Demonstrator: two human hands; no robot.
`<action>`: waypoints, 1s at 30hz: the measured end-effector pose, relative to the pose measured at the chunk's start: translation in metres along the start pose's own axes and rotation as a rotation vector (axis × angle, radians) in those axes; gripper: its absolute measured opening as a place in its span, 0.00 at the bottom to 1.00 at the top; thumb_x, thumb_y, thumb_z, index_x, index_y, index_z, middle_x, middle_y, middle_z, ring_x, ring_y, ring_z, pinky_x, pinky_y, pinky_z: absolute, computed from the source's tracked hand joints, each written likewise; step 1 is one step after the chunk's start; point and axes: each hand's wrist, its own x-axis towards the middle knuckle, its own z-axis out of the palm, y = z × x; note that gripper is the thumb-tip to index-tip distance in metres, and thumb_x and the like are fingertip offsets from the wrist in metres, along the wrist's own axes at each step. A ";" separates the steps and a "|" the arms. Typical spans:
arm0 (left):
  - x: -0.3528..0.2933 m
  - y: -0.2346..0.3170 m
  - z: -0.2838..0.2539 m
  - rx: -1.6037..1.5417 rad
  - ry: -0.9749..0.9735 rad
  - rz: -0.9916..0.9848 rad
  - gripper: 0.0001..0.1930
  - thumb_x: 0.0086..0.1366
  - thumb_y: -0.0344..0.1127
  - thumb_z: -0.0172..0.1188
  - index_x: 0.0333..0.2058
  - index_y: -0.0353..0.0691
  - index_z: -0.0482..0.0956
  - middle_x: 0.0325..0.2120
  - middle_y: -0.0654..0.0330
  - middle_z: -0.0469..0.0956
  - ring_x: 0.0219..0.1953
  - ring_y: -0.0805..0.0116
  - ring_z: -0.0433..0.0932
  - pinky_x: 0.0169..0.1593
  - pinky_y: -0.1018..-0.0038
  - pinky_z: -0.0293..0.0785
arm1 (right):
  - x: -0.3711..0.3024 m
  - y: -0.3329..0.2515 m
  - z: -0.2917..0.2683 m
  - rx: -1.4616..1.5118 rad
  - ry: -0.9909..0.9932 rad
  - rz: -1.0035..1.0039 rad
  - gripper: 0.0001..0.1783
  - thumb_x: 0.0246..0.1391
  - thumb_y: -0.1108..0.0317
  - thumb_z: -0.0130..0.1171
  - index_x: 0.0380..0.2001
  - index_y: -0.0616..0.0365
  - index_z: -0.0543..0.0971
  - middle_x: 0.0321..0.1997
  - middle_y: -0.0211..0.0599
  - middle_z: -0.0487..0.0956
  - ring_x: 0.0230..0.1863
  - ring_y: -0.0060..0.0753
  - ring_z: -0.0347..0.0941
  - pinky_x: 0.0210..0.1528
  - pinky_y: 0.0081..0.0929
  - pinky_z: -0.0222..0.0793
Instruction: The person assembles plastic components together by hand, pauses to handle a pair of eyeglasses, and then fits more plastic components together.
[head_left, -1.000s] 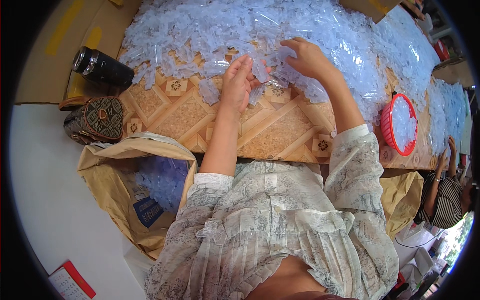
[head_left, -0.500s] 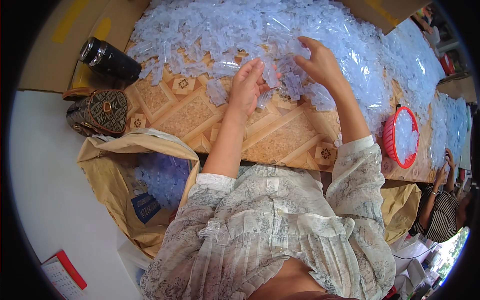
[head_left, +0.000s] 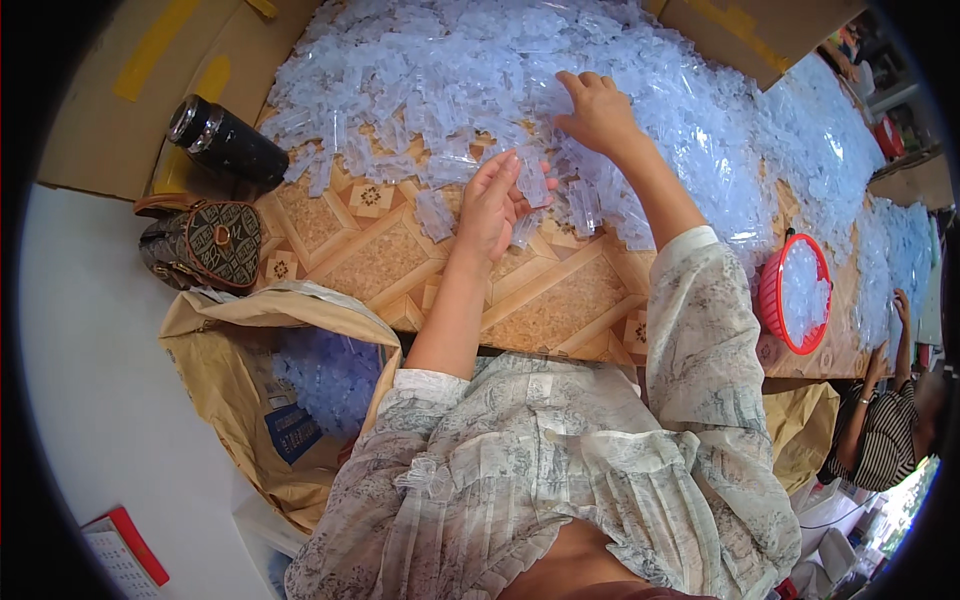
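Note:
My left hand [head_left: 490,205] is closed on a clear plastic piece [head_left: 533,180], flat and roughly rectangular, held between thumb and fingers above the table's near part. Beyond it, my right hand [head_left: 597,112] reaches over the big heap of similar clear plastic pieces [head_left: 430,70], thumb and fingers apart. Nothing shows in its grasp. Several loose pieces lie beneath and beside the left hand, among them one piece [head_left: 434,214] to its left and another [head_left: 583,206] to its right.
A black flask [head_left: 235,145] and a brown patterned bag [head_left: 205,245] stand at the table's left. An open paper sack [head_left: 225,400] with clear pieces is below. A red basket [head_left: 768,298] of pieces sits right. Farther right, a person in stripes [head_left: 872,435] works.
My right hand has moved forward and left, farther over the heap. The left hand stays near its place, still holding the clear piece, and is slightly lower in view.

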 end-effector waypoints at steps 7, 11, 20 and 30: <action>0.001 0.000 0.000 -0.007 0.011 -0.017 0.17 0.69 0.40 0.46 0.48 0.32 0.67 0.43 0.45 0.75 0.42 0.55 0.79 0.41 0.64 0.80 | -0.005 0.005 -0.002 0.274 -0.014 0.056 0.21 0.38 0.69 0.63 0.41 0.55 0.76 0.38 0.47 0.74 0.42 0.52 0.71 0.43 0.41 0.70; 0.001 0.002 -0.001 0.005 0.027 -0.029 0.17 0.69 0.40 0.46 0.48 0.32 0.67 0.43 0.46 0.75 0.42 0.55 0.79 0.41 0.65 0.80 | -0.015 0.006 -0.020 0.382 -0.021 0.096 0.16 0.41 0.72 0.61 0.38 0.56 0.77 0.38 0.46 0.72 0.42 0.51 0.71 0.44 0.39 0.69; 0.002 0.002 0.003 0.004 0.017 -0.025 0.17 0.69 0.40 0.46 0.49 0.32 0.67 0.44 0.45 0.75 0.42 0.56 0.79 0.41 0.65 0.80 | -0.026 0.003 -0.059 0.469 -0.019 0.064 0.12 0.42 0.77 0.56 0.34 0.57 0.77 0.40 0.45 0.71 0.43 0.48 0.70 0.44 0.37 0.68; 0.000 0.003 0.001 -0.009 0.024 -0.032 0.17 0.69 0.40 0.47 0.48 0.32 0.68 0.43 0.46 0.76 0.42 0.57 0.79 0.40 0.67 0.80 | -0.016 0.009 -0.058 0.312 -0.211 -0.242 0.18 0.44 0.84 0.46 0.34 0.56 0.80 0.46 0.44 0.74 0.48 0.50 0.70 0.50 0.36 0.68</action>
